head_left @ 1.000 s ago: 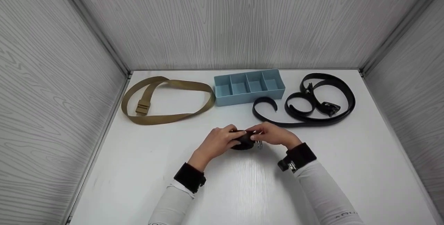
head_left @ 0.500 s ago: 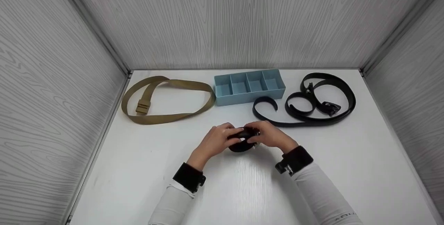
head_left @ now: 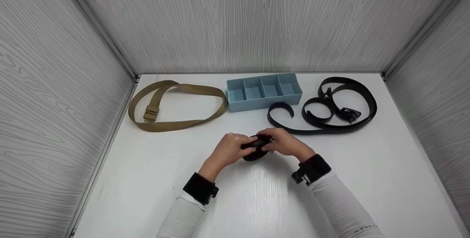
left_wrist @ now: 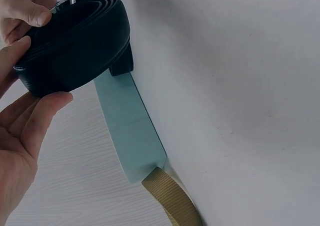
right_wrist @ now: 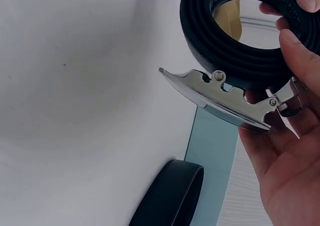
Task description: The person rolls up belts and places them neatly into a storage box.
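Observation:
Both hands hold a tightly rolled black belt [head_left: 257, 149] just above the middle of the white table [head_left: 147, 179]. My left hand [head_left: 229, 150] grips the coil [left_wrist: 72, 45] from the left, thumb and fingers curled round it. My right hand [head_left: 284, 143] holds it from the right, fingers on the coil [right_wrist: 225, 45] beside the silver buckle [right_wrist: 220, 98], which juts out from the roll.
A light blue divided tray [head_left: 263, 91] stands at the back centre. A tan webbing belt [head_left: 176, 105] lies looped at the back left. A second black belt [head_left: 330, 109] lies loosely coiled at the back right. Grey walls close in three sides.
The hands have closed in tighter on the rolled belt and shifted it slightly; the buckle that showed below the right hand is now mostly covered in the head view.

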Action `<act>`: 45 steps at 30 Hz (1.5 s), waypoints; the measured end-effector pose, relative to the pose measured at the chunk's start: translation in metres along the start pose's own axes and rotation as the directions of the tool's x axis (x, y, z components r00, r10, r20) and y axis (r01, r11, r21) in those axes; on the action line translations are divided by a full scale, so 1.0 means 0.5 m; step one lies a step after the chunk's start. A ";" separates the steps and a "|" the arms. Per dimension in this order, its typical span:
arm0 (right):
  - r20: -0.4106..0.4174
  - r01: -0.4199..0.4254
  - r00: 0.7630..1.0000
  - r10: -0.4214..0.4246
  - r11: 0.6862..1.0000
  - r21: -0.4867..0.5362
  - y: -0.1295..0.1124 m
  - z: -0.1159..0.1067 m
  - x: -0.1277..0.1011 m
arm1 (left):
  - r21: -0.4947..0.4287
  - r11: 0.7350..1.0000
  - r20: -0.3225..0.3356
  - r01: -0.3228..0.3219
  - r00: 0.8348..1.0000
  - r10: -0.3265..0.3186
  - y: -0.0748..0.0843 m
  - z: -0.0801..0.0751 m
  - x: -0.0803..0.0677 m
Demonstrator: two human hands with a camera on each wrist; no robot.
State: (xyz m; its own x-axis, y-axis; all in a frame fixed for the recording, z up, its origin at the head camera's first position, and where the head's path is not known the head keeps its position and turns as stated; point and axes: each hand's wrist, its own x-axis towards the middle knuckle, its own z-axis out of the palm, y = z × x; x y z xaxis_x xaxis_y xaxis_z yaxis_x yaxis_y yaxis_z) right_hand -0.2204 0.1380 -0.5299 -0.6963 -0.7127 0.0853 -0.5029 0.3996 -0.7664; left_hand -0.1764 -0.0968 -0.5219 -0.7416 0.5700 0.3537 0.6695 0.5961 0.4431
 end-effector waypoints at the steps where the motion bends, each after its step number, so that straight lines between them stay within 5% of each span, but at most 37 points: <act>1: -0.004 0.004 1.000 -0.004 1.000 0.000 0.001 0.001 0.000 | 0.001 1.000 -0.006 -0.001 1.000 0.001 0.000 -0.001 0.000; 6: -0.027 0.012 1.000 -0.013 1.000 -0.012 0.003 -0.002 -0.004 | 0.018 1.000 -0.029 0.017 0.999 -0.016 -0.004 -0.010 0.001; 13: -0.093 -0.114 0.989 0.111 0.993 -0.027 0.011 -0.023 -0.014 | 0.025 0.990 -0.162 0.139 0.978 -0.133 -0.024 -0.037 0.010; 23: -0.068 -0.249 0.969 0.239 0.935 -0.255 0.031 -0.039 -0.049 | 0.064 0.947 -0.367 0.314 0.890 -0.270 -0.071 -0.083 0.059; 28: -0.067 -0.267 0.963 0.263 0.873 -0.408 0.039 -0.031 -0.059 | 0.091 0.923 -0.441 0.373 0.846 -0.299 -0.098 -0.095 0.104; 37: -0.029 -0.206 0.970 0.243 0.750 -0.629 0.052 -0.005 -0.064 | 0.096 0.857 -0.468 0.507 0.783 -0.410 -0.137 -0.088 0.186; 45: -0.036 -0.225 0.965 0.260 0.750 -0.622 0.049 0.002 -0.069 | 0.119 0.798 -0.466 0.591 0.743 -0.481 -0.163 -0.057 0.230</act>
State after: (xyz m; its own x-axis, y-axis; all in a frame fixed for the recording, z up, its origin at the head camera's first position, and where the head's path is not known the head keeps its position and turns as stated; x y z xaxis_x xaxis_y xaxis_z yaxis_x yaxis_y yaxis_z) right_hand -0.2083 0.1719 -0.5521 -0.8211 -0.5630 -0.0941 -0.5388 0.8188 -0.1981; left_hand -0.3174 -0.0960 -0.4939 -0.8923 -0.1268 0.4332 0.1006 0.8797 0.4647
